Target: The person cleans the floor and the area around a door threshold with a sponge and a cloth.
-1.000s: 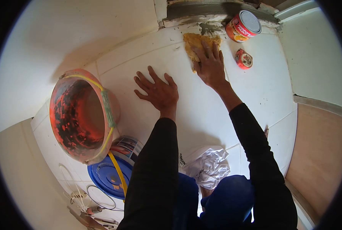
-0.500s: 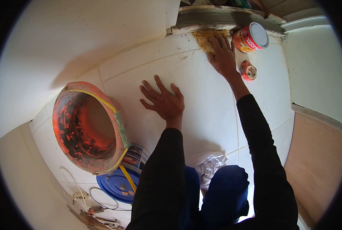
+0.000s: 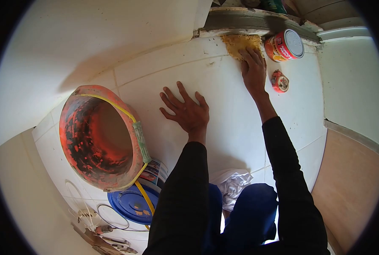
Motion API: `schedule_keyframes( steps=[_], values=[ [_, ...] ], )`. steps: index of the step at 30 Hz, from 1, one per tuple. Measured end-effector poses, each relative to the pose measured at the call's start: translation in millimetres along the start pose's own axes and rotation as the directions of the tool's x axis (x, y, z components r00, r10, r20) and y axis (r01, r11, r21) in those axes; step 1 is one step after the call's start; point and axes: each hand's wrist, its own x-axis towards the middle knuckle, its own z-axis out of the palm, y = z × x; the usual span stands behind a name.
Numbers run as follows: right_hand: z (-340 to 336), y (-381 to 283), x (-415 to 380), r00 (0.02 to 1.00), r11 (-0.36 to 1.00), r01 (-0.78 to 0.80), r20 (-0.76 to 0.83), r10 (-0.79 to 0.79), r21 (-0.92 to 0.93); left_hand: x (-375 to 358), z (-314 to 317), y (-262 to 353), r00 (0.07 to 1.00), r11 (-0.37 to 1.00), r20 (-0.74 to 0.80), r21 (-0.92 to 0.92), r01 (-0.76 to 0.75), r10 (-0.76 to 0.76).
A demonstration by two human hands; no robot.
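A ragged yellow-brown sponge lies flat on the white tiled floor, near a rough ledge. My right hand is on the sponge's near edge, fingers close together and pressed onto it. My left hand is spread on the tiles, fingers apart and nothing in it. Just right of the sponge stands a red paint tin with a pale lid. A small red-sided tin sits nearer to me, beside my right wrist.
A red-and-black stained bucket with a yellow handle tilts at the left. Under it are a blue lid and a printed container. Crumpled white plastic lies by my knees. Tools and cables are at lower left; a cement ledge runs behind.
My right hand has drawn back slightly toward me, from the sponge's middle to its near edge. The view has shifted a little; my left hand stays spread on the floor.
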Motion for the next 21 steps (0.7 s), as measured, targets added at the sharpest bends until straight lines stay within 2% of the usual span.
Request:
schedule_keyframes(
  steps=[2, 5, 9, 11, 12, 14, 15, 16, 17, 18, 19, 20, 21],
  values=[
    [4, -1, 0, 1.000, 0.999, -0.010, -0.023, 0.011, 0.030, 0, -1, -1, 1.000, 1.000, 0.001, -0.001, 0.000, 0.000],
    [2, -8, -2, 0.998, 0.999, -0.051, -0.046, 0.050, -0.019, -1, 0, 0, 1.000, 1.000, -0.012, -0.012, 0.001, -0.001],
    [1, -3, -3, 0.998, 0.998, -0.055, -0.005, 0.055, -0.026, -1, 2, 0, 1.000, 1.000, -0.001, 0.031, 0.002, -0.002],
    [-17, -17, 2, 0.998, 0.984, -0.006, 0.062, 0.018, -0.178, -5, 3, -1, 1.000, 1.000, 0.001, 0.019, 0.001, -0.001],
    [-37, -37, -13, 0.999, 0.987, 0.000, 0.035, 0.006, -0.160, -1, 2, 0, 1.000, 1.000, -0.011, 0.004, 0.007, -0.007],
    [-98, -78, -77, 0.981, 0.995, 0.100, 0.165, -0.100, 0.005, 1, 0, 0, 1.000, 1.000, -0.010, -0.007, 0.015, -0.015],
    [-130, -97, -129, 0.935, 0.986, 0.143, 0.315, -0.164, 0.089, 0, -1, 0, 1.000, 1.000, 0.002, -0.024, 0.016, -0.016],
    [-159, -114, -182, 0.838, 0.975, 0.146, 0.504, -0.211, 0.165, 1, -1, -1, 1.000, 1.000, 0.021, -0.010, 0.018, -0.017],
    [-178, -128, -242, 0.744, 0.969, 0.060, 0.636, -0.203, 0.240, 0, -1, -2, 0.999, 1.000, 0.022, -0.003, 0.028, -0.028],
    [-194, -142, -294, 0.689, 0.977, 0.027, 0.704, -0.171, 0.211, -1, -2, -2, 1.000, 1.000, 0.015, -0.018, 0.021, -0.021],
    [-205, -141, -333, 0.557, 0.985, -0.048, 0.823, -0.113, 0.168, 1, -3, -1, 1.000, 0.999, 0.003, -0.039, 0.011, -0.011],
    [-214, -138, -339, 0.588, 0.984, 0.051, 0.792, -0.165, 0.168, 2, -4, 0, 1.000, 0.999, -0.002, -0.040, 0.013, -0.014],
    [-206, -130, -343, 0.588, 0.983, 0.058, 0.790, -0.173, 0.171, 1, -4, -1, 1.000, 0.999, 0.001, -0.043, 0.012, -0.012]
  ],
)
